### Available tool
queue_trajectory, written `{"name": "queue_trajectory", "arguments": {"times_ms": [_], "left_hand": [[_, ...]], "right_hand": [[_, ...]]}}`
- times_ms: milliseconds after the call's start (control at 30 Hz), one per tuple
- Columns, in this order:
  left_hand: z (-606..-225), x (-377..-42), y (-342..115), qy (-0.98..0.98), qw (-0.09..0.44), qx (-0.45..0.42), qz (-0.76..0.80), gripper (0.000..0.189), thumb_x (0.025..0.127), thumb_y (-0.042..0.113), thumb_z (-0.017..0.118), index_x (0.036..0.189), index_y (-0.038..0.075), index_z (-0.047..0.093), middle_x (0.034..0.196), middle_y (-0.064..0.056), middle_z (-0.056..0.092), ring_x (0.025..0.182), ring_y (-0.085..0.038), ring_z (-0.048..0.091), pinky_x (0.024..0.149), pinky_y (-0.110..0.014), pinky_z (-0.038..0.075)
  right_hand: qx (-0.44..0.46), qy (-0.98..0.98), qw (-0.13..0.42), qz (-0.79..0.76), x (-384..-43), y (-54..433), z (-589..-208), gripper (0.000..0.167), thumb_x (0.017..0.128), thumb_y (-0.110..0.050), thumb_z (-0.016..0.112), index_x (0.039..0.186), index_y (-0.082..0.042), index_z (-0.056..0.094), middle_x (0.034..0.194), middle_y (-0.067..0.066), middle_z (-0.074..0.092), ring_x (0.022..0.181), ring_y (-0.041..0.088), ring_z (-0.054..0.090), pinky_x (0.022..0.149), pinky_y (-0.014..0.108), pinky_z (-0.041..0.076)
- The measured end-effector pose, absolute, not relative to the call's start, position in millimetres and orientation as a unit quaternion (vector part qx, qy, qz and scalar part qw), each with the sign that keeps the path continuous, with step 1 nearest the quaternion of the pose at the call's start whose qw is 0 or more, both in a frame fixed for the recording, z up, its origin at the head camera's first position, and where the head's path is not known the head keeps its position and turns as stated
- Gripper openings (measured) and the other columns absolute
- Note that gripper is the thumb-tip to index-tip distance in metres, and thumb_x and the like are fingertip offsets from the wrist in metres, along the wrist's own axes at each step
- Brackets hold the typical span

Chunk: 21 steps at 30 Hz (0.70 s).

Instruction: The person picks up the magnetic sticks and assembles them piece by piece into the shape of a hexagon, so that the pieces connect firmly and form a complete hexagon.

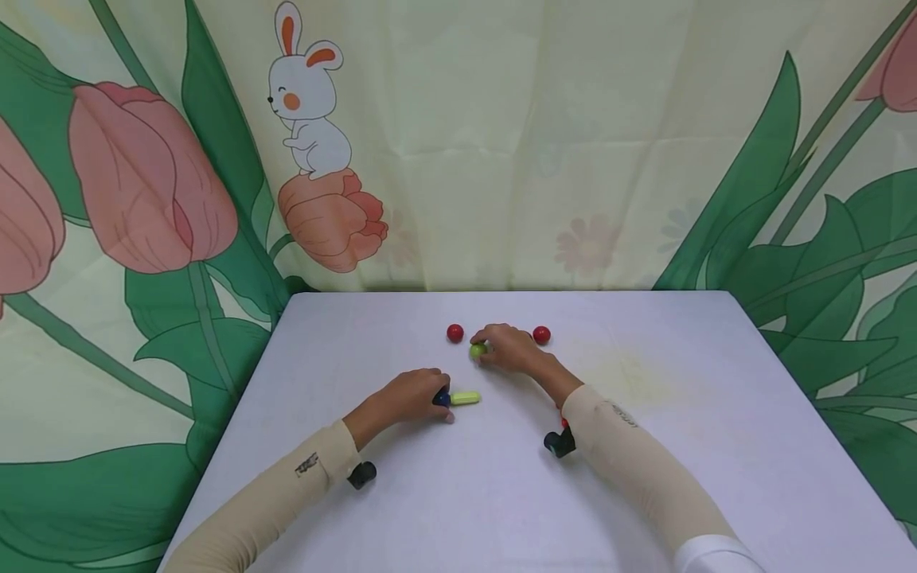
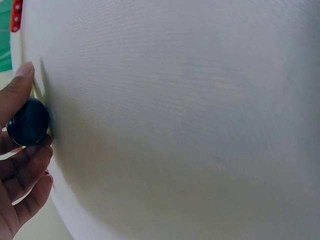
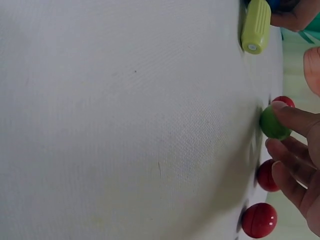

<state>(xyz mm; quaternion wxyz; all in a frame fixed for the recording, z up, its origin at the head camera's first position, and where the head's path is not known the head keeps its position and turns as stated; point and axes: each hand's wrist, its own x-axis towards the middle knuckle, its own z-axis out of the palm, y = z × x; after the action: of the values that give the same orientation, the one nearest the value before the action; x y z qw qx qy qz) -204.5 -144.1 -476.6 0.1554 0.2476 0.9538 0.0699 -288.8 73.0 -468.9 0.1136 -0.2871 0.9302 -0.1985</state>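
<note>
From the left hand (image 1: 410, 395), 1 blue-and-lime tool (image 1: 464, 398) points right, axis crosswise.

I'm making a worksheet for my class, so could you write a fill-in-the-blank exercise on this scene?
1. The small ball in the right hand is coloured ____.
2. The left hand holds a tool whose ridged handle is yellow-green and whose other end is dark ____.
3. The right wrist view shows ____ red balls.
4. On the backdrop, the rabbit is mostly ____.

Missing words: green; blue; three; white.
</note>
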Motion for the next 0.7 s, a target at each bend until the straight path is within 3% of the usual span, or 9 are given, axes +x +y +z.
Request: {"name": "queue_trajectory", "arguments": {"times_ms": [700], "left_hand": [[-476.0,-203.5,-144.2,0.955,0.149,0.248,0.064,0.056,0.082,0.054,0.077,0.12,0.015,0.066,0.095,0.002,0.063,0.081,-0.011,0.055,0.073,-0.023,0.051]], "right_hand": [[-0.329,0.913,0.131,-0.202,-276.3,95.8,-463.3,0.037,0.088,-0.024,0.078,0.122,-0.01,0.072,0.117,0.004,0.073,0.104,0.019,0.066,0.09,0.035,0.056]]}}
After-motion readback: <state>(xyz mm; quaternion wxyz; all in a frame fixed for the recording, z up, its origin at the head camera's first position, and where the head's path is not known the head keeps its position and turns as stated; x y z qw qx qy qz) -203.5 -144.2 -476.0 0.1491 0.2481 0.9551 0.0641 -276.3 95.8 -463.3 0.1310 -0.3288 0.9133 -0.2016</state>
